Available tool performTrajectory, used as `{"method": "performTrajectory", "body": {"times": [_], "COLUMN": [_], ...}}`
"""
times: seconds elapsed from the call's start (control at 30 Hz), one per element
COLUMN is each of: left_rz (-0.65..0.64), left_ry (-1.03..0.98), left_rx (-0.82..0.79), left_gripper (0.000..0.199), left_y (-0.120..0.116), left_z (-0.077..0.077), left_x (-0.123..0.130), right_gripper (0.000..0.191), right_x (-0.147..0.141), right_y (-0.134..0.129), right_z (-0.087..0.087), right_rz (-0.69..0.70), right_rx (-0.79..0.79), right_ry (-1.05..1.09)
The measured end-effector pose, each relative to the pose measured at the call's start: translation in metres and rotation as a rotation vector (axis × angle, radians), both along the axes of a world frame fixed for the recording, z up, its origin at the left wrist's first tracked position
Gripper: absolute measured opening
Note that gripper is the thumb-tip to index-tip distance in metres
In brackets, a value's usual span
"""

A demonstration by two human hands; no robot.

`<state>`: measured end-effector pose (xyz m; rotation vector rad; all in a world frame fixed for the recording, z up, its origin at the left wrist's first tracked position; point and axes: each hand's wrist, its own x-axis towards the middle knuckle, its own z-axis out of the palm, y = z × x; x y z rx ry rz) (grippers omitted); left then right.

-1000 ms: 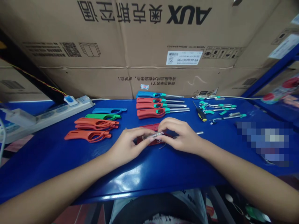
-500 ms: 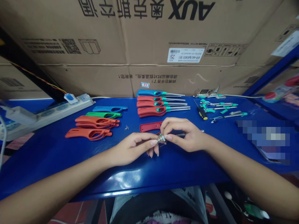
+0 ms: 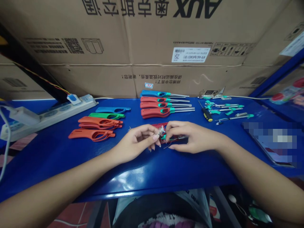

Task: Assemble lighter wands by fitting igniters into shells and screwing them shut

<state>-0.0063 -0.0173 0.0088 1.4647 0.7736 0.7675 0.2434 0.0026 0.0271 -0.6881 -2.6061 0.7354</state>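
Head view: light little part [image 3: 161,131], slippery I'd guess

Left hand [image 3: 134,142] pinched it near the red shell [image 3: 161,124]. Right hand [image 3: 193,137] was half curled beside it, couldn't tell its grip. Probably stiff but fragile, so sides seemed safest.

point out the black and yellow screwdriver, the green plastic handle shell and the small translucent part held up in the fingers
black and yellow screwdriver [image 3: 206,114]: head view, on its handle
green plastic handle shell [image 3: 99,115]: head view, on its grip
small translucent part [image 3: 161,131]: head view, on its exposed middle
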Motion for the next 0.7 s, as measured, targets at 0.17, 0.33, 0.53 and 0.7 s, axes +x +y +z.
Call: {"method": "performTrajectory", "body": {"times": [0.17, 0.33, 0.53, 0.7], "left_rz": [0.115, 0.149, 0.123, 0.105], "left_ry": [0.067, 0.135, 0.165, 0.155], "left_rx": [-0.080, -0.095, -0.036, -0.024], "left_gripper": [0.033, 0.033, 0.030, 0.030], "left_y": [0.007, 0.011, 0.011, 0.011], "left_z": [-0.008, -0.014, -0.015, -0.015], "left_x": [-0.001, -0.003, -0.003, -0.003], "right_gripper": [0.010, 0.005, 0.027, 0.041], "right_x": [-0.005, -0.009, -0.010, -0.008], "right_y": [-0.008, -0.004, 0.009, 0.020], "right_z": [-0.008, -0.012, -0.022, -0.028], "right_rz": [-0.081, -0.153, -0.331, -0.240], "right_rx": [0.141, -0.065, -0.724, -0.846], "right_ry": [-0.294, -0.068, 0.156, 0.257]}}
